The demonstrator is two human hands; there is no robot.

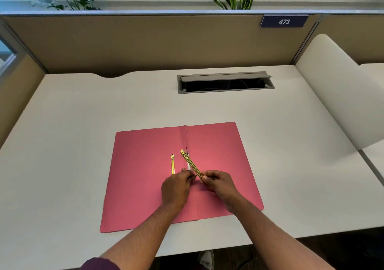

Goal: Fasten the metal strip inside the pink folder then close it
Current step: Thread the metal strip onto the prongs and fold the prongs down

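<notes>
Pink folder (pixel 145 176) lies wide open and flat on the white desk (pixel 83 124), matte card with rounded corners, spine crease running twelve to six down the middle. On the left flap, at about nine o'clock from the spine, a slim gold prong (pixel 172 164) lies flat, thin and shiny. Left hand (pixel 176 188) sits at the spine, fingertips pinched shut around something small and dark there; what exactly, too small to tell, though it looks like it's steadying the fastener's end. Now the metal strip (pixel 192 164): flat brass-coloured bar, stamped lettering, tilted from eleven o'clock down to five, lifted off the card at an angle, probably so its hole can be lined up. Right hand (pixel 218 183) has thumb and forefinger closed on the strip's near end, at five o'clock. Fastening looks unfinished; covers not yet closed
</notes>
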